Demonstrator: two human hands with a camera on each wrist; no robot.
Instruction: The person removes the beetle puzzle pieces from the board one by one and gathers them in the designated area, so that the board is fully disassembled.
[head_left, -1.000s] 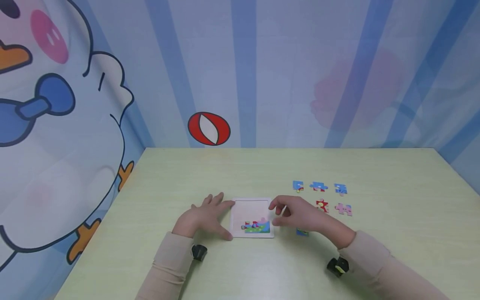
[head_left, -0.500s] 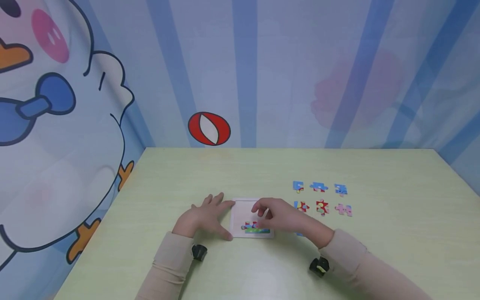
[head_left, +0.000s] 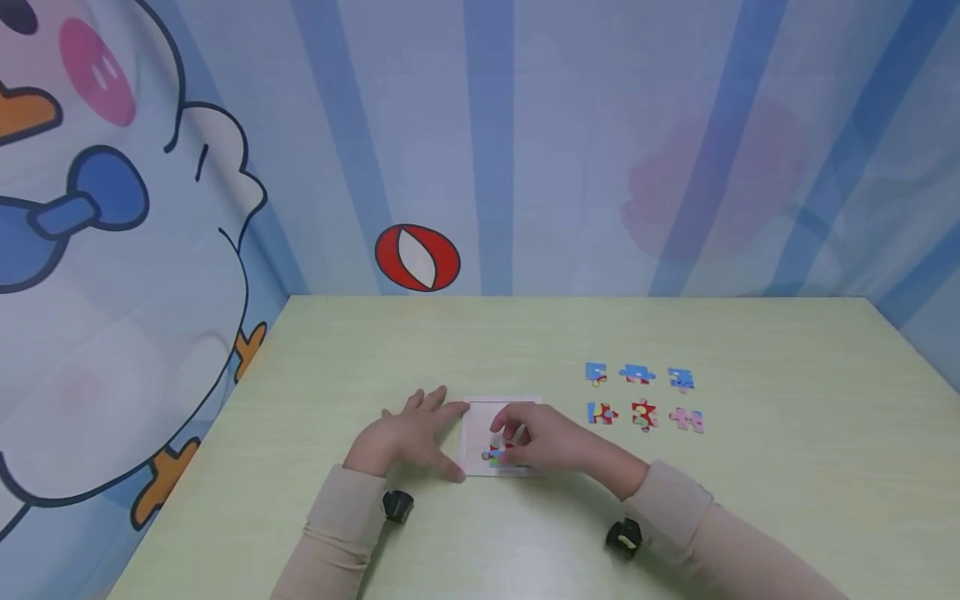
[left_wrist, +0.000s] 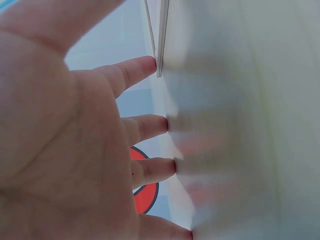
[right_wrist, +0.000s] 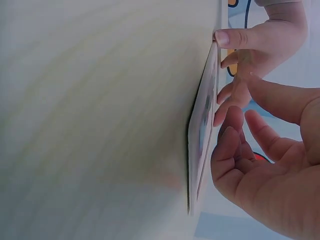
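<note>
In the head view a white puzzle tray (head_left: 480,417) lies flat on the table. Along its bottom edge sit colourful jigsaw pieces (head_left: 492,455), partly covered by my right hand (head_left: 551,440). That hand hovers low over the tray, thumb near the pieces, and its fingers are loosely bent. The right wrist view shows a gap between thumb and index finger, with nothing visible in it. My left hand (head_left: 405,435) is spread out, its index finger and thumb at the left edge of the tray. In the left wrist view its fingertips (left_wrist: 149,64) reach the tray edge and the tabletop.
Several loose jigsaw pieces lie in two rows right of the tray, among them a blue one (head_left: 637,373), a red one (head_left: 644,415) and a pink one (head_left: 687,419). Behind the table (head_left: 787,400) hangs a striped cloth (head_left: 570,167) with cartoon prints.
My right hand has moved left from the tray's right edge to above the pieces in it, uncovering the red-and-blue loose piece. The left hand has stayed put.
</note>
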